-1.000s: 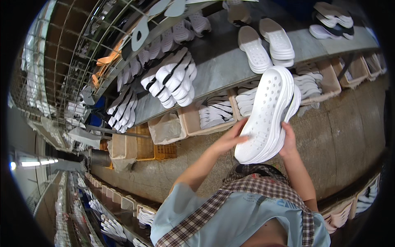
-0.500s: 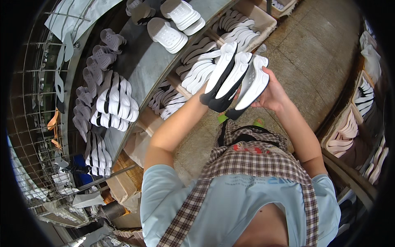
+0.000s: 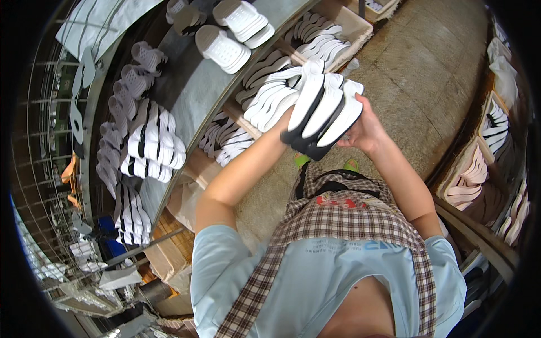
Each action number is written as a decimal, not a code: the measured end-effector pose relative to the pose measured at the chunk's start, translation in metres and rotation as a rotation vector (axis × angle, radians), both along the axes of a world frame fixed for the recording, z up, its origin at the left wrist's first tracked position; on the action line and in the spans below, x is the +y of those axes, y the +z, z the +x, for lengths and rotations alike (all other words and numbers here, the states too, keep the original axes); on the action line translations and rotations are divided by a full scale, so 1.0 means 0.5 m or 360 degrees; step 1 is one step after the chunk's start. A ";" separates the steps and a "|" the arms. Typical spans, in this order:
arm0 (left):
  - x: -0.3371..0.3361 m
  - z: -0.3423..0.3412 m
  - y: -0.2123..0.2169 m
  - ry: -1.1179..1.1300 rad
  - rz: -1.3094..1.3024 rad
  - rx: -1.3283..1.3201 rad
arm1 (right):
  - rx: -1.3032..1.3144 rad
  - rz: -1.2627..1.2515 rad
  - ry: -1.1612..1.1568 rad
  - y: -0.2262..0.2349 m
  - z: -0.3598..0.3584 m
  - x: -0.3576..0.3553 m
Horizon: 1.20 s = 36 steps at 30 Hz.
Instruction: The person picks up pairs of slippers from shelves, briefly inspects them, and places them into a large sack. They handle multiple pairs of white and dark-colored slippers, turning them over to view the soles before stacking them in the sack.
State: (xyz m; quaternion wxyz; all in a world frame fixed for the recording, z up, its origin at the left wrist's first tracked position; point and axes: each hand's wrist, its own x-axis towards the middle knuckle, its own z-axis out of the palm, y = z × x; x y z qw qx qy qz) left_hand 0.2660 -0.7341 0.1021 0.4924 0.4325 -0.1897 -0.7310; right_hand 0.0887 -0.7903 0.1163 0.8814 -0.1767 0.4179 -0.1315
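Both hands clamped on white clog stack, held up at chest height
Left hand mostly hidden behind stack, right hand grips its side; grey bench with clogs left, crate of soles beyond

A stack of shoe soles sits between the hands, left hand at its left end, right hand at its right. Left of them runs the table carrying shoes; under its edge stand boxes of soles.
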 end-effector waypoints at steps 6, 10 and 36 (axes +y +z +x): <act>-0.014 -0.010 0.032 0.0269 -0.0265 -0.0578 | -0.0249 -0.0742 -0.0201 0.020 -0.003 0.016; -0.039 0.004 0.026 0.0253 -0.0327 -0.0523 | -0.0264 -0.1160 -0.0174 0.018 -0.015 0.003; -0.034 -0.029 0.097 0.0078 -0.0108 0.0347 | -0.0252 -0.2129 0.0267 0.052 -0.130 -0.117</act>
